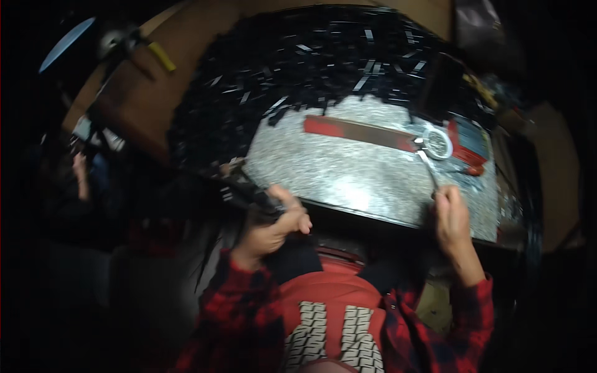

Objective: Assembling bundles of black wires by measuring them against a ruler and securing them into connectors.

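Note:
My left hand (278, 227), at the near left edge of the table, is closed around a bunch of small black pieces (252, 198), which are blurred. On the right, my right hand (453, 214) grips a thin tool (429, 166) with a pale shaft; motion blur hides its exact kind. Its far end reaches the rim of a round white cup (437, 144), whose contents look pale and glittery. Left of the cup lies a long flat bar (364, 133), brown with red ends. The tool's tip is near the bar's right end.
A broad heap of black pieces (249, 81) covers the far and left parts of the speckled tabletop (329, 171). A red and grey box (467, 144) stands right of the cup. Another person's hand (79, 166) shows at far left, beyond a brown panel (134, 102).

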Action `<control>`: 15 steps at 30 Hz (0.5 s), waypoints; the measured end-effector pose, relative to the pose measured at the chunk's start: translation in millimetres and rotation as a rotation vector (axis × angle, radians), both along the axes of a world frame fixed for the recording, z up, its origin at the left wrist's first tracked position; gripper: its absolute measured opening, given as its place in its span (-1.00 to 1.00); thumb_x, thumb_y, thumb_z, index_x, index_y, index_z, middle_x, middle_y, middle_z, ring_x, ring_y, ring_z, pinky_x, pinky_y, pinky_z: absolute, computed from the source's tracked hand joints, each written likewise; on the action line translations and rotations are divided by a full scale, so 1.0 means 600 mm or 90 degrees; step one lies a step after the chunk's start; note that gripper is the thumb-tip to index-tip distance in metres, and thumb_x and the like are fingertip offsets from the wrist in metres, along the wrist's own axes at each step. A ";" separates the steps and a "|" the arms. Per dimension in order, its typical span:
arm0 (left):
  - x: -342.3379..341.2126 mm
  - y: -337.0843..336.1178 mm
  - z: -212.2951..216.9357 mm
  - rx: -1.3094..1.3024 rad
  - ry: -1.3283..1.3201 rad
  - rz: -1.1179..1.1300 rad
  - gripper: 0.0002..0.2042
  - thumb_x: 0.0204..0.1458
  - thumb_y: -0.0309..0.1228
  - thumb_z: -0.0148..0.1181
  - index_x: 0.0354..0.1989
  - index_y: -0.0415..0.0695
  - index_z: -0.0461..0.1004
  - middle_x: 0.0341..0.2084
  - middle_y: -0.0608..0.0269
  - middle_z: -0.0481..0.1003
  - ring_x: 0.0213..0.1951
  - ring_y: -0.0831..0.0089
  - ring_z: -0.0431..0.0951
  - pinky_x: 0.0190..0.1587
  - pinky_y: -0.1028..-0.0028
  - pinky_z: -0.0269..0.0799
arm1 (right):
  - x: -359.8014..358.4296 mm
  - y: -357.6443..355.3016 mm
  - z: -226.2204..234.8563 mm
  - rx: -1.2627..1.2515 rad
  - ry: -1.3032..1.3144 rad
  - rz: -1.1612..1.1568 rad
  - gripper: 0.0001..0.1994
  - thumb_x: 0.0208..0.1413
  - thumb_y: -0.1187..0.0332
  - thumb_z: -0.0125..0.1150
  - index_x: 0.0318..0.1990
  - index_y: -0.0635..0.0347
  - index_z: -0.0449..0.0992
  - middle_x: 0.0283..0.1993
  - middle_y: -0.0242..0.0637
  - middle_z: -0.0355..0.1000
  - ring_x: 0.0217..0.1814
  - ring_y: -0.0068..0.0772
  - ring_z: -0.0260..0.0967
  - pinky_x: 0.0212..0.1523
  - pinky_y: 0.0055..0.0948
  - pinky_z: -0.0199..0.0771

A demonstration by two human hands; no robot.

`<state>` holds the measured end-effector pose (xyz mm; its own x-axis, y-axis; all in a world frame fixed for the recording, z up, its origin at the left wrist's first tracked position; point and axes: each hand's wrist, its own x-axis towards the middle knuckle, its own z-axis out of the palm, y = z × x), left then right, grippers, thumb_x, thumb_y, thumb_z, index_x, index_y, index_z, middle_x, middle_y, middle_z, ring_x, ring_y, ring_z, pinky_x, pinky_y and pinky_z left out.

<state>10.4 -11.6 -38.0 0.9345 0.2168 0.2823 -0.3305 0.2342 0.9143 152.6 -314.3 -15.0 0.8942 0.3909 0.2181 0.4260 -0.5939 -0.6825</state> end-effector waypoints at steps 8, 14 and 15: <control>0.000 0.012 -0.009 0.021 -0.049 -0.094 -0.45 -0.19 -0.36 0.46 -0.23 -0.07 0.08 -0.73 0.46 0.18 -0.67 0.64 0.21 -0.54 0.61 0.19 | -0.038 0.088 0.058 -0.067 -0.289 0.309 -0.74 -0.13 0.45 0.31 -0.43 0.23 0.26 -0.35 -0.18 0.33 -0.39 -0.25 0.28 -0.41 -0.29 0.24; -0.007 0.010 -0.004 -0.053 0.030 -0.058 -0.27 -0.46 0.01 0.52 -0.25 -0.17 0.18 -0.73 0.54 0.19 -0.62 0.71 0.25 -0.46 0.67 0.19 | -0.046 0.143 0.070 -0.232 -0.597 0.178 -0.74 -0.06 0.32 0.27 -0.25 0.22 0.41 0.12 -0.17 0.24 0.31 -0.03 0.10 0.34 0.20 -0.14; -0.007 0.017 -0.014 0.020 0.034 -0.043 -0.34 -0.44 0.07 0.48 -0.38 -0.16 0.23 -0.70 0.52 0.20 -0.59 0.70 0.26 -0.41 0.63 0.19 | -0.048 0.150 0.070 -0.249 -0.644 0.165 -0.74 -0.04 0.31 0.26 -0.24 0.23 0.42 0.13 -0.18 0.24 0.32 -0.03 0.10 0.34 0.22 -0.15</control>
<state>6.3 -1.3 -46.7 0.9606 0.1452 0.2368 -0.2652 0.2258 0.9374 123.6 -224.5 27.3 0.2545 0.7411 0.6213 0.8224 -0.5039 0.2640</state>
